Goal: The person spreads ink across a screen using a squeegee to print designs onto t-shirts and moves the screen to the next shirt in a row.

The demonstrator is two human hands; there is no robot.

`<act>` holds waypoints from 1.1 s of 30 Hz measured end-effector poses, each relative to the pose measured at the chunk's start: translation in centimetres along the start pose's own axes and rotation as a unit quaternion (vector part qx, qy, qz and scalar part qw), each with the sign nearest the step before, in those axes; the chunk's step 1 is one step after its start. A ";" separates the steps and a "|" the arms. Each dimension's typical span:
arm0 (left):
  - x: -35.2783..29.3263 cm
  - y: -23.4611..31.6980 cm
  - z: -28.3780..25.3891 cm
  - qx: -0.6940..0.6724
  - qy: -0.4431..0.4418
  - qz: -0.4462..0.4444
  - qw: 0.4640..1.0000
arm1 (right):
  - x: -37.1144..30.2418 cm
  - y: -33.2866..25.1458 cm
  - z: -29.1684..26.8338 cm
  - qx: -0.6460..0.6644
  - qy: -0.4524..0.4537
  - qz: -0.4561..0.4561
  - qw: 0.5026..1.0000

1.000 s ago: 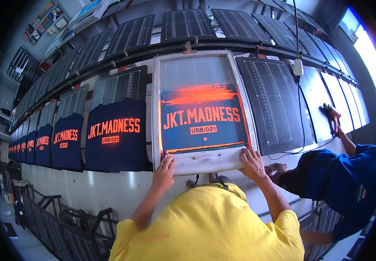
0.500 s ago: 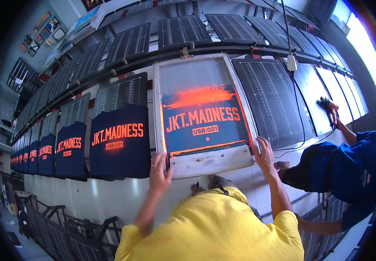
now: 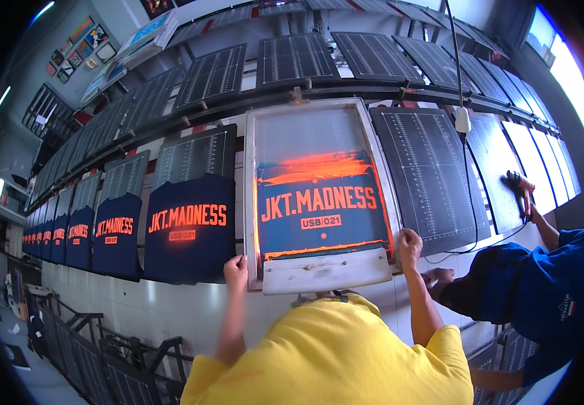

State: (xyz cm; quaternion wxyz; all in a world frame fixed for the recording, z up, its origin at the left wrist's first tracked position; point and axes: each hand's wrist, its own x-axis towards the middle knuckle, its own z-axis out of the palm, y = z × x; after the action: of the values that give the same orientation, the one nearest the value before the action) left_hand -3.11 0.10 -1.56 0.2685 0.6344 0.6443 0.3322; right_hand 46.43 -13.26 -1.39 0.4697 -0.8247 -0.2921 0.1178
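Long rows of dark flat boards (image 3: 297, 59) with thin white lines on them bend across the big room, with small pictures (image 3: 76, 52) up on the wall at the left and a bright window (image 3: 565, 74) at the right. Right in the middle, in front of the person, lies a flat screen with a pale frame (image 3: 251, 182). It has big orange letters on it, a messy smear of orange ink (image 3: 319, 169) above them, and a white strip (image 3: 326, 271) along its near end. The left hand (image 3: 236, 271) is by the near left corner of the frame, with its fingers curled in. The right hand (image 3: 411, 250) is by the right side of the frame, low down, and its fingers are curled too. I cannot tell if either hand is pinching something. Just left of the frame, a dark blue shirt (image 3: 191, 253) with orange letters lies on a board, and more shirts like it go off to the left in a line. On the right, a black cord hangs down with a white box (image 3: 463, 121) on it. Past that, a co-worker in a blue top (image 3: 552, 283) holds a black and orange tool (image 3: 520, 185) over a shiny board.
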 end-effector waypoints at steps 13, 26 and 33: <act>2.2 2.7 -3.3 -0.218 -0.186 -0.232 0.930 | 0.1 -1.6 -0.1 0.010 -0.010 0.029 0.999; 0.1 3.1 -0.1 -0.203 0.019 -0.165 0.965 | 0.0 -3.4 -0.3 -0.075 -0.058 0.056 0.994; 0.6 4.6 -1.3 -0.128 0.031 -0.122 0.984 | 0.2 -4.5 -1.3 -0.065 -0.050 0.058 0.995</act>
State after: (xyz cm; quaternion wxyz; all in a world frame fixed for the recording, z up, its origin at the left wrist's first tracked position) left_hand -1.21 0.43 2.86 0.3654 0.5007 0.6774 0.3962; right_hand 45.48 -12.32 3.12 0.3919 -0.8624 -0.2736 0.1666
